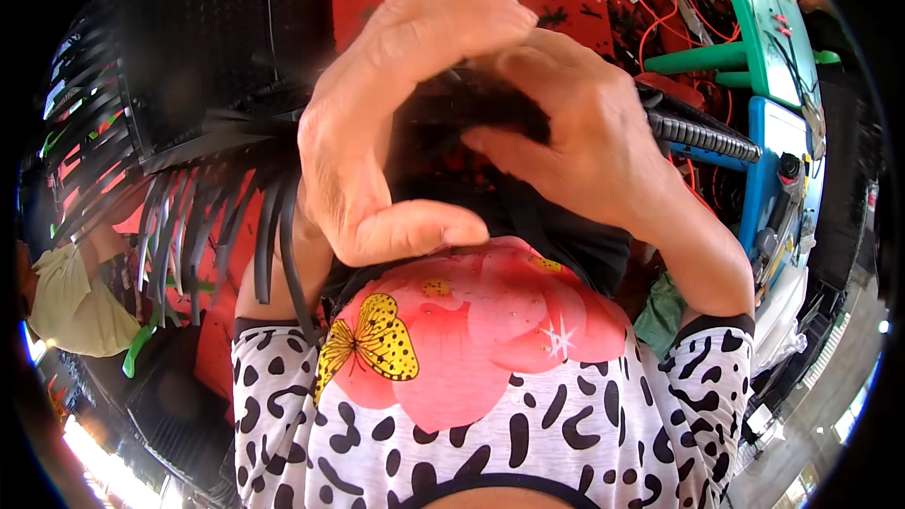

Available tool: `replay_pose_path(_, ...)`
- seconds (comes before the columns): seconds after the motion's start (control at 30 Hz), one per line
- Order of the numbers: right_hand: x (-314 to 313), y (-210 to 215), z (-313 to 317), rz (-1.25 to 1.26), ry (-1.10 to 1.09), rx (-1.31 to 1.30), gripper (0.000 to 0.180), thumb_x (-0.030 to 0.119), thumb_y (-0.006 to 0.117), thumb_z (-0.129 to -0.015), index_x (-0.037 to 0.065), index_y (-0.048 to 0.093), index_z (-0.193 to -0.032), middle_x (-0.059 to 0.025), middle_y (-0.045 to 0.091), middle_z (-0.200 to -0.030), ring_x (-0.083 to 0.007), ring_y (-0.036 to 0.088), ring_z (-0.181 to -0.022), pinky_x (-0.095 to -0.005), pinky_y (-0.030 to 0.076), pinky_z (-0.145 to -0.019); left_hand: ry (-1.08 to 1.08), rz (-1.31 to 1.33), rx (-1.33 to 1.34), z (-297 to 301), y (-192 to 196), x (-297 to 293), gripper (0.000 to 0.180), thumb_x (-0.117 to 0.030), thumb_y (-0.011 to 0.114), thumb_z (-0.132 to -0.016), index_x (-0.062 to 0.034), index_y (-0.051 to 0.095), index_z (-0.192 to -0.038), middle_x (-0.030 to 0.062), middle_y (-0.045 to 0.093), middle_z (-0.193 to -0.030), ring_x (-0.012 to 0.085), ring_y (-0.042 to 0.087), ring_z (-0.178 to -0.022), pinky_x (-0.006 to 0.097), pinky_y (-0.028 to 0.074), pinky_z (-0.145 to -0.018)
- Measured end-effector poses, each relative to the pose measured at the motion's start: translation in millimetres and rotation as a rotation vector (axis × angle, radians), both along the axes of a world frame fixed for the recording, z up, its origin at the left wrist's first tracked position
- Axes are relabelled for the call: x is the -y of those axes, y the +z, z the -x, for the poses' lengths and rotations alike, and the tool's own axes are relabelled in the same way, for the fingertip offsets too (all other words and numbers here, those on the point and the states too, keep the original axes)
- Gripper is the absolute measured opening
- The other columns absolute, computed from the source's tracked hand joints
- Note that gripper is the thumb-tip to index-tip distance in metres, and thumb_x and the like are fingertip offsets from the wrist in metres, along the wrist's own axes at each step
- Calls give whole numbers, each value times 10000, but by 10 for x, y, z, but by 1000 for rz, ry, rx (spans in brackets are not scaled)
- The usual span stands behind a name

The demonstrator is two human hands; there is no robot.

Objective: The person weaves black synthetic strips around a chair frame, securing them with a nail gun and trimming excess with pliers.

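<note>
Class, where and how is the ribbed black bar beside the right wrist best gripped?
Probably around the middle of the ribbed black bar, coming from the camera's side: it looks slender enough to wrap fingers around, and that stretch shows uncovered.

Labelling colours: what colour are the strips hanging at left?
The strips are black; head view shows them best.
</note>
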State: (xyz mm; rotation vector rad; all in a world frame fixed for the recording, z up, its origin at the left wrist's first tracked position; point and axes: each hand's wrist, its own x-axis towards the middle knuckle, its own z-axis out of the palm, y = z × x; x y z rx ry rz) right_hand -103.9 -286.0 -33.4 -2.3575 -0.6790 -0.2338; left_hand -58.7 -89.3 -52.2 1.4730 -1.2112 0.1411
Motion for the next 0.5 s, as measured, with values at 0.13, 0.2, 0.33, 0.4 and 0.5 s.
replay_pose_path(0.13,5,-82,-16,-137,27,9,219,93,740,-675,17,636,-852,-125,607,-842,-327,603,-810,-413,475,-688,174,373,-202,79,-8,206,637,-246,729,-745,79,497,-1242,224,537,-1235,305,507,-1181,401,349,-1029)
replay_pose_path(0.2,6,-50,42,-327,11,-34,202,28,756,-643,17,619,-792,-113,625,-848,-308,613,-807,-364,481,-693,121,352,-180,-11,-102,120,855,-231,735,-718,139,304,-1357,254,413,-1349,329,387,-1288,422,234,-1105)
replay_pose_path(0.33,66,-34,72,-216,56,350,159,50,750,-713,21,617,-794,-86,634,-852,-274,616,-808,-344,481,-690,365,255,-261,-24,-113,198,551,-120,696,-761,76,491,-1233,174,546,-1206,237,522,-1134,352,386,-959)
replay_pose_path(0.4,81,-111,146,-249,49,371,146,52,745,-731,17,623,-803,-87,634,-850,-268,616,-785,-335,484,-678,376,-81,-257,-58,-29,173,361,-112,656,-834,25,590,-1161,109,617,-1145,198,576,-1038,326,429,-939)
replay_pose_path(0.5,61,-214,304,-330,19,357,107,44,719,-790,-3,634,-834,-97,638,-841,-233,618,-725,-301,496,-650,406,-375,110,28,-45,252,143,-26,629,-818,-19,640,-960,95,629,-850,240,610,-727,296,498,-681)
